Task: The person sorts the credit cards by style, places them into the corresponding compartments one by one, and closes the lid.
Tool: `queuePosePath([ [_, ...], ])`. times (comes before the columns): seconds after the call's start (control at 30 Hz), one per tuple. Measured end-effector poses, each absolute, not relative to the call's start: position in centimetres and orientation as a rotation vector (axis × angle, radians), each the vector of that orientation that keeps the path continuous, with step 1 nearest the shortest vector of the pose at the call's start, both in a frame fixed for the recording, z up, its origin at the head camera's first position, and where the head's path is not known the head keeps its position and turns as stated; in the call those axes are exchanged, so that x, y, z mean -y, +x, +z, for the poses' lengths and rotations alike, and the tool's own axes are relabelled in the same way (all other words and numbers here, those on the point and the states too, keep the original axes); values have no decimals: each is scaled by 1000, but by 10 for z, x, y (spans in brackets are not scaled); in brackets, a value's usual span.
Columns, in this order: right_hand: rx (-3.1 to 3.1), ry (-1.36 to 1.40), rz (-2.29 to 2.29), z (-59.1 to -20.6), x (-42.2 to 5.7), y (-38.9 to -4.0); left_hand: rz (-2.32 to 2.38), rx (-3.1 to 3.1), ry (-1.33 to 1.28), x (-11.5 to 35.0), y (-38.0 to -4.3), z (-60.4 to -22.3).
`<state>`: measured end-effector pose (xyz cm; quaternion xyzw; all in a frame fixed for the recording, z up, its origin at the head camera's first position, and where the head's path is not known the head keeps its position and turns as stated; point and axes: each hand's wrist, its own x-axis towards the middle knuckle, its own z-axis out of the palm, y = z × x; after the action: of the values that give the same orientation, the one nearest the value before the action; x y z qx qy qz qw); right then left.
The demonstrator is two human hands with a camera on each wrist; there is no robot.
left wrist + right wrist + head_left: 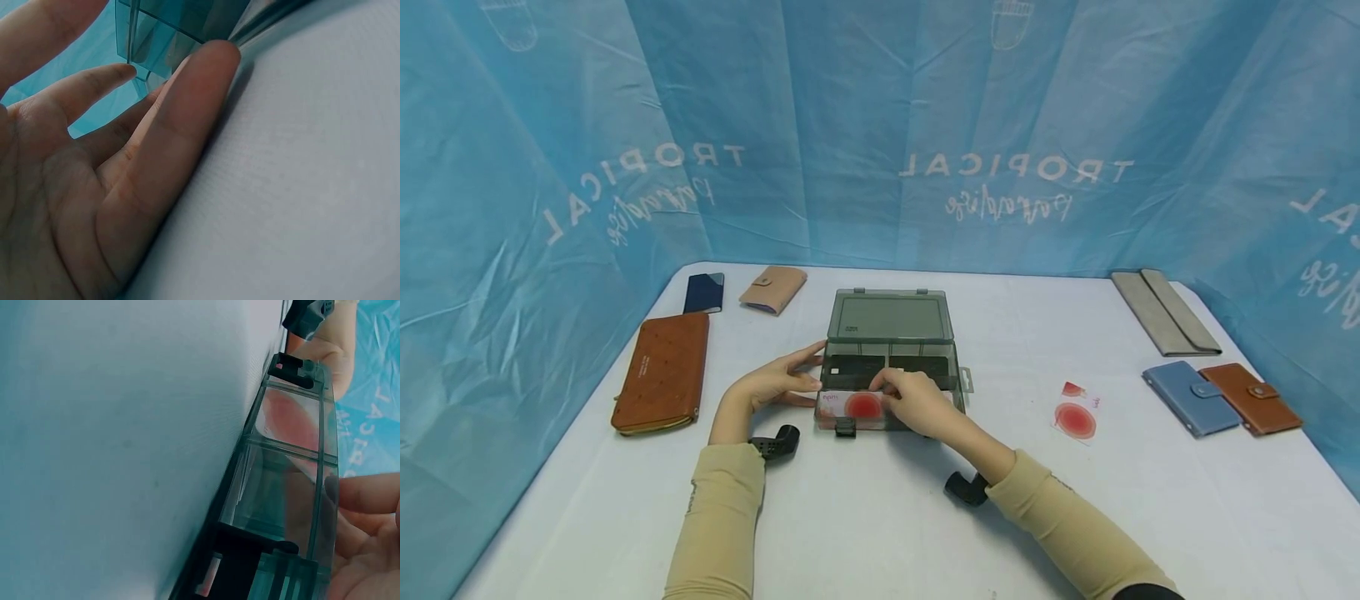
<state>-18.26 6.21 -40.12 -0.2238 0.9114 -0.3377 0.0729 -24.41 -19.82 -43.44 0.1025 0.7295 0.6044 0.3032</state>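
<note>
A translucent grey-green compartment box (961,392) stands on the table in the head view, its lid (891,318) swung back. Along its front compartment lies a white card with a red circle (861,406); the card also shows through the clear wall in the right wrist view (289,419). My right hand (921,404) reaches over the front row and pinches this card near its right end, with fingertips (356,492) inside the rim. Spread fingers of my left hand (778,383) rest at the box's left side, close to the wall (172,40) in the left wrist view.
Dark pieces (853,367) fill the back compartments. Another red-circle card (1075,419) lies to the right. A brown zip wallet (662,371), navy holder (703,292) and tan wallet (773,289) lie left; a grey sleeve (1165,312), blue wallet (1193,398) and brown wallet (1251,398) right.
</note>
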Motion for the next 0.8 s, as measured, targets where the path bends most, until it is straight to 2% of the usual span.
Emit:
queuePosePath([
  [0.43,-2615,-718,-925,-394,-84,-182,1586,-1949,271,198,-243,-434],
  [0.8,-2809,-602,-1028,-376,-160,-180,1596,-1946,257,196,-244,-434],
])
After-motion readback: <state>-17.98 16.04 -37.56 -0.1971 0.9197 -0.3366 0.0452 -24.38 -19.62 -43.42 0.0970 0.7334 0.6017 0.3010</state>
